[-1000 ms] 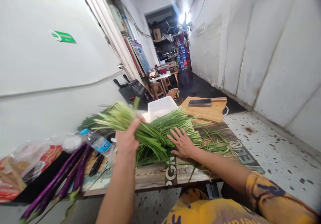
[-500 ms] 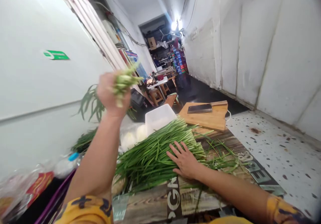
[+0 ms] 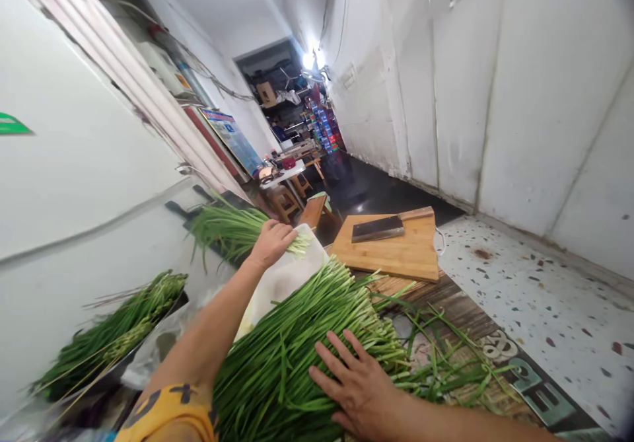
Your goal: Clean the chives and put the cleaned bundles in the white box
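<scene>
Nearest, the right hand (image 3: 359,386) lies palm down with its fingers spread, pressing on the stalk side of a large pile of long green leaves (image 3: 292,363); take that pile as the centre of the clock. A yellow sleeve (image 3: 168,419) with dark marks shows at eight o'clock on the left arm. At three o'clock, loose stalks (image 3: 440,356) straggle over the wood-patterned tabletop (image 3: 458,296), which bears large printed letters. At nine o'clock sits a separate heap of darker greens (image 3: 113,330).

Beyond the pile, at twelve, is a white tub (image 3: 300,267). Towards eleven, the left hand (image 3: 272,244) has its fingers closed around a smaller bunch (image 3: 222,227), near the pale stalk ends; the leaves point left, and the stalk ends show over the tub, though I cannot tell whether they touch it. Between one and two o'clock, a cleaver (image 3: 379,228) lies flat on a wooden board (image 3: 391,257). Farther off, around twelve, stand a wooden bench (image 3: 313,211), a small white table (image 3: 287,174) and stacked coloured boxes (image 3: 321,125).
</scene>
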The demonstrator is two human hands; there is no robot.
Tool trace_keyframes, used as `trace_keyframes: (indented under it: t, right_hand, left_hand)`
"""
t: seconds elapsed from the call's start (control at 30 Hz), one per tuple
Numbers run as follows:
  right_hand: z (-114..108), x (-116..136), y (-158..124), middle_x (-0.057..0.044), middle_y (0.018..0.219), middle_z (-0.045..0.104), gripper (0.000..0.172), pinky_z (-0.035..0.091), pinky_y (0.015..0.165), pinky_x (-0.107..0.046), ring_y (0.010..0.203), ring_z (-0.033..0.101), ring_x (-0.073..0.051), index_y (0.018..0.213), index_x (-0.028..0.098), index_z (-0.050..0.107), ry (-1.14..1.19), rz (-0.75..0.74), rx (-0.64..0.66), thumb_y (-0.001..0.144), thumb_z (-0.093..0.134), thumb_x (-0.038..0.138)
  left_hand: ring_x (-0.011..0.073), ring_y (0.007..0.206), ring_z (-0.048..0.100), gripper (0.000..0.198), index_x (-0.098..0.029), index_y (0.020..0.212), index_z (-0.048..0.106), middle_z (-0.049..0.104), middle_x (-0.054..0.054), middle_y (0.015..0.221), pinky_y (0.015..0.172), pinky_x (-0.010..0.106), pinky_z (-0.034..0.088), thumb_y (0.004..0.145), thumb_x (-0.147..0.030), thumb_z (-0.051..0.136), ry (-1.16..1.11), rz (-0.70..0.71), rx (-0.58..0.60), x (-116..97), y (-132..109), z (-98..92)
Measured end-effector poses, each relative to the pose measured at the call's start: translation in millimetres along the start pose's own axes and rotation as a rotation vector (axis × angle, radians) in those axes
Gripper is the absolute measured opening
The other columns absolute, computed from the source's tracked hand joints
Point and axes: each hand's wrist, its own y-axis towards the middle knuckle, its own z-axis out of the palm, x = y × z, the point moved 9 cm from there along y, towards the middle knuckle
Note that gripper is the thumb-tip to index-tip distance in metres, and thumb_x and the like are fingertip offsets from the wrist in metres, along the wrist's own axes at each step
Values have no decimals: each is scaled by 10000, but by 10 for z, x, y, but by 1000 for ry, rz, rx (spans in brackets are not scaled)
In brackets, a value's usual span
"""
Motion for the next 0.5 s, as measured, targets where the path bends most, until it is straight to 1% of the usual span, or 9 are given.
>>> trace_keyframes:
  t: [0.07, 0.1, 0.13, 0.2, 0.23, 0.3, 0.37, 0.43, 0.5]
  right_hand:
    - [11, -4, -5, -78, 1536, 116, 648, 14, 1142, -492, 1412, -3, -273, 1445, 238, 215, 19, 3, 5, 881, 455, 450]
    - [15, -5, -7, -79, 1536, 111, 653, 15, 1142, -494, 1412, -4, -271, 1448, 238, 205, 27, 3, 9, 882, 455, 447]
    - [15, -7, -9, -82, 1536, 104, 653, 22, 1141, -500, 1412, -2, -274, 1451, 237, 196, 34, 3, 13, 886, 447, 445]
    - [13, -6, -13, -89, 1536, 94, 649, 41, 1136, -518, 1410, 3, -286, 1454, 230, 191, 41, -2, 23, 893, 427, 455]
    - [13, -5, -14, -90, 1535, 93, 645, 49, 1135, -523, 1410, 5, -290, 1454, 229, 194, 40, -4, 28, 895, 419, 460]
    - [19, -5, -14, -89, 1535, 93, 641, 52, 1134, -524, 1409, 4, -292, 1452, 227, 203, 29, -8, 36, 895, 412, 466]
    - [32, -9, -12, -89, 1536, 93, 642, 45, 1135, -522, 1410, 1, -290, 1450, 226, 207, 16, -7, 38, 893, 414, 469]
    - [50, -16, -11, -89, 1536, 89, 645, 44, 1133, -525, 1409, 0, -292, 1452, 227, 203, 8, -1, 36, 893, 413, 471]
    - [75, -22, -9, -89, 1535, 87, 655, 48, 1131, -530, 1409, 3, -295, 1455, 229, 192, 3, 4, 39, 890, 418, 470]
  left_hand:
    - [228, 1010, 530, 317, -180, 1079, 595, 632, 128, 1076, 966, 441, 263, 841, -133, 391, -112, -87, 131, -6, -90, 384]
    - [227, 1031, 527, 334, -177, 1086, 593, 637, 122, 1070, 975, 433, 259, 813, -116, 411, -181, -129, 215, -35, -153, 596]
    - [220, 1019, 538, 334, -180, 1074, 601, 651, 108, 1039, 981, 428, 260, 795, -118, 427, -218, -147, 264, -87, -215, 771]
    - [219, 961, 565, 307, -191, 1045, 614, 669, 87, 994, 987, 459, 249, 788, -159, 449, -251, -192, 307, -177, -333, 1037]
    - [219, 935, 573, 290, -206, 1024, 623, 678, 70, 970, 973, 464, 263, 778, -186, 470, -266, -204, 326, -223, -384, 1142]
    - [213, 864, 584, 218, -223, 911, 658, 691, 37, 866, 944, 457, 292, 752, -221, 509, -301, -201, 372, -317, -455, 1296]
    - [209, 851, 581, 168, -219, 803, 674, 689, 27, 807, 946, 452, 285, 740, -211, 518, -335, -164, 403, -402, -470, 1368]
    - [212, 946, 559, 200, -230, 819, 681, 689, 33, 877, 993, 453, 229, 753, -177, 500, -366, -110, 400, -469, -442, 1379]
    - [205, 1058, 514, 256, -263, 917, 675, 674, 30, 994, 1042, 440, 161, 775, -164, 487, -396, -21, 391, -550, -417, 1383]
